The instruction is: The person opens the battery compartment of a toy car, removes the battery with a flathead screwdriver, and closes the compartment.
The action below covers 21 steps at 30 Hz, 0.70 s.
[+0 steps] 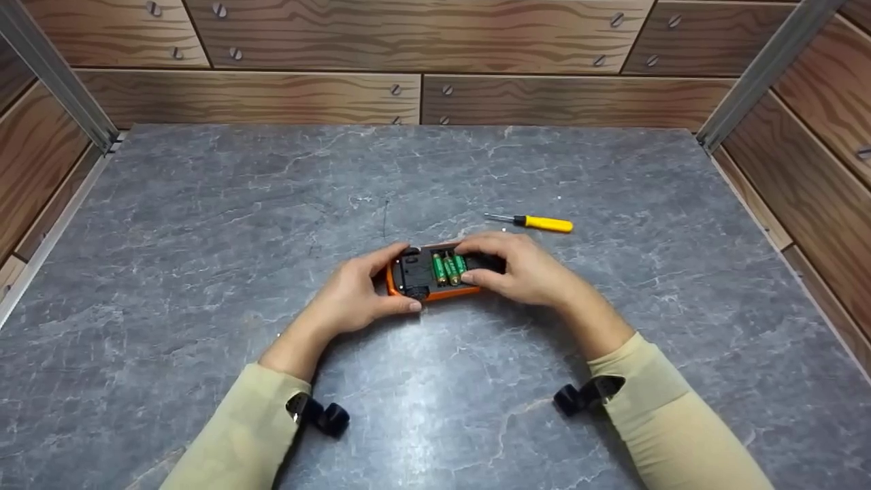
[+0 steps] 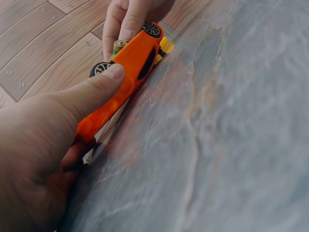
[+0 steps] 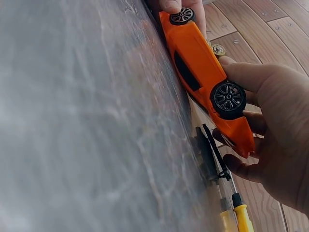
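Head view: on or just above the marbled grey tabletop (image 1: 204,204), an orange toy car (image 1: 423,272), upside down. At the toy car's left end, the left hand (image 1: 357,292), gripping it with thumb on the near side and fingers on the far side. In the recess of its underside, green batteries (image 1: 451,267) side by side. Over its right end, the right hand (image 1: 527,269), thumb and forefinger bent to the rightmost battery; cannot tell whether pinching or merely touching. Beyond the toy car, to the right, a yellow-handled screwdriver (image 1: 548,224). Left wrist view: left thumb against the toy car's orange side, beside a wheel (image 2: 99,69). Right wrist view: right thumb beside a battery end projecting from the toy car; near its lower end, a thin black piece (image 3: 216,151).
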Motion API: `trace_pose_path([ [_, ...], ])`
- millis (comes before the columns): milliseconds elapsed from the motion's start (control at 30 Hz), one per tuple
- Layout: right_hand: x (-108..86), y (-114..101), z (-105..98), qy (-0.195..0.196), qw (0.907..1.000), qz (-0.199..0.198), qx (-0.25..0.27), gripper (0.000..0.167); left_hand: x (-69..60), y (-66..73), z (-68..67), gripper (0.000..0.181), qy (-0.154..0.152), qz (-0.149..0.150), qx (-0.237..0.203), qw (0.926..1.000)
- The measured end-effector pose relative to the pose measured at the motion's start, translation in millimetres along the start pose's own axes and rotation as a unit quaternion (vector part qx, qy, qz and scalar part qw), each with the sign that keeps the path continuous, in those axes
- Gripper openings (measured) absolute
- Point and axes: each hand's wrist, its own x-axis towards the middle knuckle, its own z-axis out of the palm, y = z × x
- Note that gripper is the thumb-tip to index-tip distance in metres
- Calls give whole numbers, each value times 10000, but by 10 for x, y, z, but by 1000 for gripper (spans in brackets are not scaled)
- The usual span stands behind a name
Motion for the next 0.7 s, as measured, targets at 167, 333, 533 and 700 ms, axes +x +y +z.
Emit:
trace_pose_path([
  [167,8,10,18,88,9998,-156,14,39,-3,-16,1,100,24,-6,4,10000],
  [333,5,6,25,123,9997,-178,103,36,-7,-17,-3,100,30,27,30,10000],
  [533,-11,13,15,55,9996,-93,264,33,-3,4,-7,101,19,9,96,10000],
  [700,-17,20,4,-45,9997,8,244,41,0,7,-3,101,20,19,74,10000],
])
